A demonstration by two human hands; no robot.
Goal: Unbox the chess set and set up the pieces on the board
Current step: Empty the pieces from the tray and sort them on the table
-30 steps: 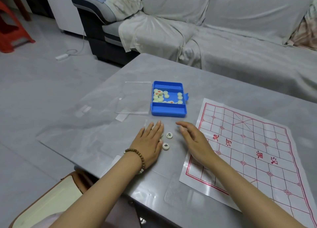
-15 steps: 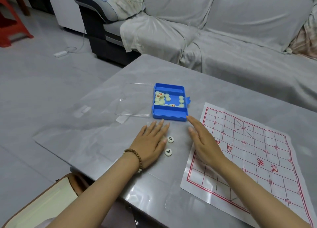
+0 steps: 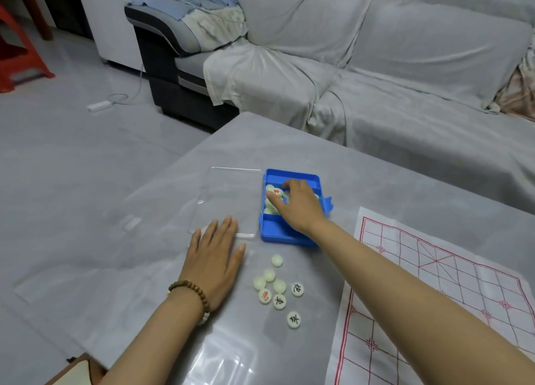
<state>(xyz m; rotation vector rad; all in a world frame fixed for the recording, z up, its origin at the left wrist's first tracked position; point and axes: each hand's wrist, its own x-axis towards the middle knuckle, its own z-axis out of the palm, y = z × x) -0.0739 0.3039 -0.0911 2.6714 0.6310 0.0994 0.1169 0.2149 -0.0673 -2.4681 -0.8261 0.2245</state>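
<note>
Several pieces (image 3: 277,193) clutched by right grip (image 3: 301,203); left grip (image 3: 215,264) flat.

Your right hand (image 3: 301,205) hides many pieces in the blue box (image 3: 275,234), and you can't tell its grip. The board (image 3: 463,263) runs past the right and bottom edges.

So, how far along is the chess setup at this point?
Done: the blue box is open, its clear lid beside it, the paper board spread out, eight pieces out on the table. In hand: the right hand reaches into the box; the left hand rests flat. Left: emptying the box; no piece stands on the board.
</note>
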